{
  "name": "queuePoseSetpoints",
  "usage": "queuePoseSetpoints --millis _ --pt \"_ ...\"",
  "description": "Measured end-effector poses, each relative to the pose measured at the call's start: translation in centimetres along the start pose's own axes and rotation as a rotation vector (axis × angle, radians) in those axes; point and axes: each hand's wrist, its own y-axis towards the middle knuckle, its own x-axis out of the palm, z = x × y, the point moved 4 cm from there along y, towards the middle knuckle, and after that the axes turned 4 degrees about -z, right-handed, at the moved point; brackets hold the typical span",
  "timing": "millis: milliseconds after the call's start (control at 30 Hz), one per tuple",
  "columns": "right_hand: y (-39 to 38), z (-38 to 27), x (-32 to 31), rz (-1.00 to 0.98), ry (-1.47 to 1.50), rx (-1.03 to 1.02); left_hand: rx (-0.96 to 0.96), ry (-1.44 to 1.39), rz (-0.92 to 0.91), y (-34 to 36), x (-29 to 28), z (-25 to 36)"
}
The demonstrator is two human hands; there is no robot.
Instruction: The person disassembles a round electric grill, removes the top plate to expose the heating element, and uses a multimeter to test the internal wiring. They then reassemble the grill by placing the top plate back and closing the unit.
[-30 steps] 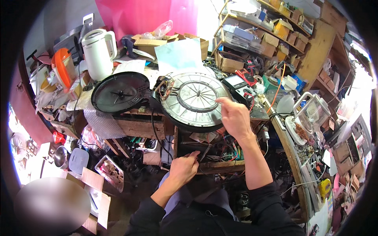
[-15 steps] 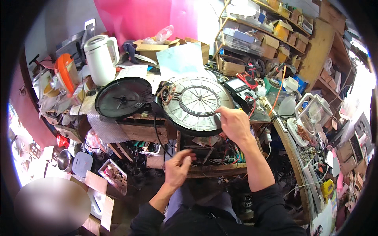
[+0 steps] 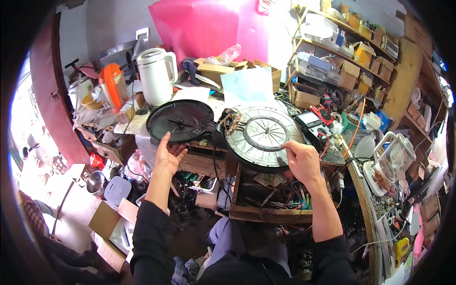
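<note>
A taken-apart round electric griddle lies across the bench. Its black round cover [image 3: 183,114] is on the left, and its round metal plate [image 3: 242,145], with a dark ring-shaped heating element [image 3: 267,148] and spokes, is on the right. Between them sits a bundle of copper-coloured wires [image 3: 230,119]. My left hand [image 3: 168,156] is open, fingers spread at the near edge of the black cover; whether it touches is unclear. My right hand [image 3: 302,159] is closed in a pinch over the plate's right side, near the ring. What its fingertips hold, if anything, is hidden.
An open wooden drawer [image 3: 270,216] with wires and tools juts out below the plate. Behind stand a white jug [image 3: 154,78] and cardboard boxes [image 3: 213,72]. A red multimeter [image 3: 323,116] and glass blender jug [image 3: 392,152] are at right. Someone's checked clothing [image 3: 32,213] shows far left.
My left hand has moved from above the drawer up and left to the black cover, its fingers spreading. My right hand stays pinched by the ring. The view has turned left.
</note>
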Motion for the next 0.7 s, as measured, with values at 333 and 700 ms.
queuePoseSetpoints --millis 333,700 --pt "-2.5 2.3 -2.1 -0.004 0.073 0.027 0.042 0.014 -0.078 2.8 0.7 0.8" --pt "-1.8 1.6 -2.5 -0.045 0.098 0.062 0.224 0.035 -0.113 1.5 3.1 4.0"
